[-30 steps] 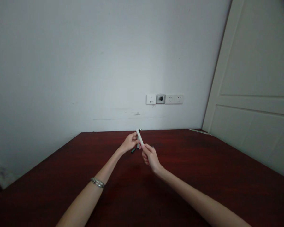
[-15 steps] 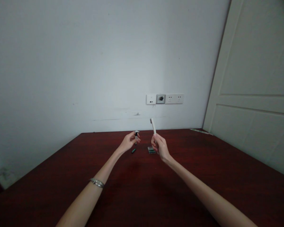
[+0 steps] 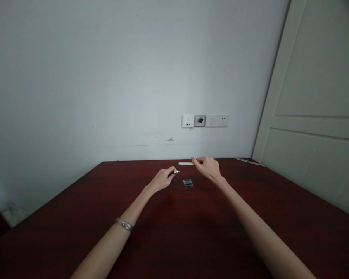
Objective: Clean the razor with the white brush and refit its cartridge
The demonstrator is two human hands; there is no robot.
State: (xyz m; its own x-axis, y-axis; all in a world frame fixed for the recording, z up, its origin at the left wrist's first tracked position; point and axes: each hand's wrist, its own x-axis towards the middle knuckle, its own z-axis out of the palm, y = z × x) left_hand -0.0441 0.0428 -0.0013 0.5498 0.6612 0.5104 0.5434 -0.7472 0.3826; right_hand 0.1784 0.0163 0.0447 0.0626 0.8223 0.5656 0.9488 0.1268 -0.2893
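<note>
Just changed, near to far. Gone from view on the dark-red wooden table (image 3: 174,221): small dark-green cylinder near the left hand (image 3: 161,179); can't tell if hidden or picked up. In that hand: small shiny silver object (image 3: 176,171), now tipped toward the right, upright half a second ago. Farther out, by the right hand (image 3: 208,167): long slim white plastic-looking bar (image 3: 185,163), now lying flat instead of held up. Reads as one piece put aside, work now resting on the left grip.

Grip, near to far. Just right of the left grip and slightly nearer: flat clear-plastic box (image 3: 188,184), dark-green inside, untouched. Left: pinched narrow on the silver object, mostly hidden. Right: thumb out, fingers curled under; can't tell opening or contact. Bar just left of that thumb, near the table's far edge.
</note>
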